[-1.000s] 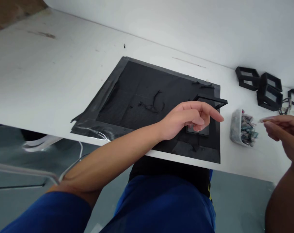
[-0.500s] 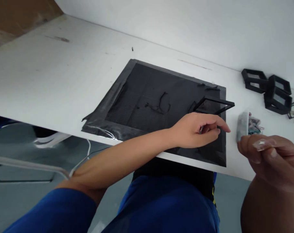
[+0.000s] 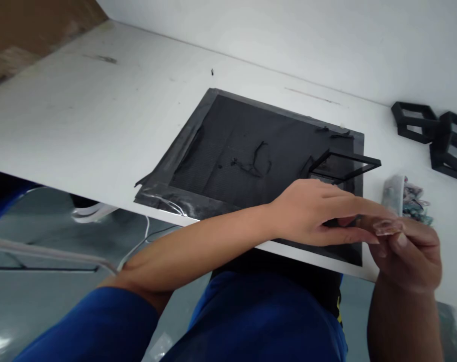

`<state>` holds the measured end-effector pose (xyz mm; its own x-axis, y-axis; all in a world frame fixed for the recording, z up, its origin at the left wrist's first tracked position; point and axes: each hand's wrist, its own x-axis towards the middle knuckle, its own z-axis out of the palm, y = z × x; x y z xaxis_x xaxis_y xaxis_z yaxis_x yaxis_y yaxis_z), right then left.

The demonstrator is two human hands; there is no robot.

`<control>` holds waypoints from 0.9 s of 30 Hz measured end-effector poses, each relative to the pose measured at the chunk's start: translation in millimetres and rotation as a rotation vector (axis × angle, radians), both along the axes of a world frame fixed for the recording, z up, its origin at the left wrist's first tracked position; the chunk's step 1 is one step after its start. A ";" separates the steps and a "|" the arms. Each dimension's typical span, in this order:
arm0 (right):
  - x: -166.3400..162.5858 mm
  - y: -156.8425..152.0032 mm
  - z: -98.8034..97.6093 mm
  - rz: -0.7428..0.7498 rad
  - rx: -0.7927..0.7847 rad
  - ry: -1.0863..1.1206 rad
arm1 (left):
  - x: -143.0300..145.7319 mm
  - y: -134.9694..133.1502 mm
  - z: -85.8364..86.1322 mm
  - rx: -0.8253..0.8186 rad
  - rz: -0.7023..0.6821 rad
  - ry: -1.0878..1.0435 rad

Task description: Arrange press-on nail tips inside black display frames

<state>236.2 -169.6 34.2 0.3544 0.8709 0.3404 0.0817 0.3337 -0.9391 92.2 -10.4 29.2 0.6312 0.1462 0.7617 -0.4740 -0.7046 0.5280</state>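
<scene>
Between the thumb and fingers of my right hand (image 3: 413, 254) is a small clear plastic packet (image 3: 387, 228) with a pinkish tint, its contents too blurred to make out. My left hand (image 3: 314, 211) reaches across to it from the left. Its index finger and thumb lie on either side of the packet, their tips still apart; whether they touch it is unclear. Behind my left hand, a thin black frame with a clear pane (image 3: 345, 166) is tilted up over the black mat (image 3: 228, 136), its lower part partly hidden by that hand.
A translucent tub (image 3: 393, 193) lies beside a pile of small wrapped items (image 3: 414, 201) just behind my right hand. Several black frames (image 3: 415, 121) stand at the back right by the wall. Black scraps and strings (image 3: 256, 161) lie on the mat, over the white table (image 3: 81, 110).
My left hand has reached right until its fingertips are at the packet. My right hand has brought the packet left towards it. The view has shifted slightly.
</scene>
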 end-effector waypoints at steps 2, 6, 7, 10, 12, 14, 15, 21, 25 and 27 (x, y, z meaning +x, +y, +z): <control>-0.7 1.4 -2.4 -0.008 -0.002 0.012 | 1.2 0.7 -1.5 0.076 0.049 -0.022; -6.1 8.5 -1.6 -0.028 -0.028 0.067 | 0.5 0.4 -2.0 0.230 0.141 0.049; -7.6 10.1 -1.2 -0.034 -0.034 0.078 | 0.3 0.2 -1.9 0.239 0.145 0.062; -10.3 11.5 -2.5 -0.050 -0.058 0.078 | 0.6 -0.4 -1.6 0.199 0.145 0.014; -10.4 9.3 -5.6 -0.050 -0.088 0.063 | 1.7 -0.7 -1.5 0.135 0.150 -0.083; -10.2 6.1 -9.2 -0.056 -0.120 0.039 | 3.0 -0.8 -1.4 0.071 0.127 -0.175; -10.2 4.8 -10.7 -0.075 -0.129 0.027 | 3.4 -0.7 -1.3 0.041 0.109 -0.200; -12.0 8.1 -9.1 -0.213 -0.052 0.038 | 0.5 -0.4 5.1 -0.192 0.027 -0.107; -12.1 8.8 -9.8 -0.237 -0.056 0.005 | -1.6 -2.0 10.7 -0.314 -0.065 0.017; -12.3 7.0 -13.5 -0.250 -0.087 -0.025 | -1.4 -3.0 10.2 -0.362 -0.092 0.098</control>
<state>223.9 -162.7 20.8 0.5548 0.7836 0.2796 0.1754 0.2183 -0.9600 90.9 -13.4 39.4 0.7214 0.3336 0.6069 -0.4618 -0.4212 0.7806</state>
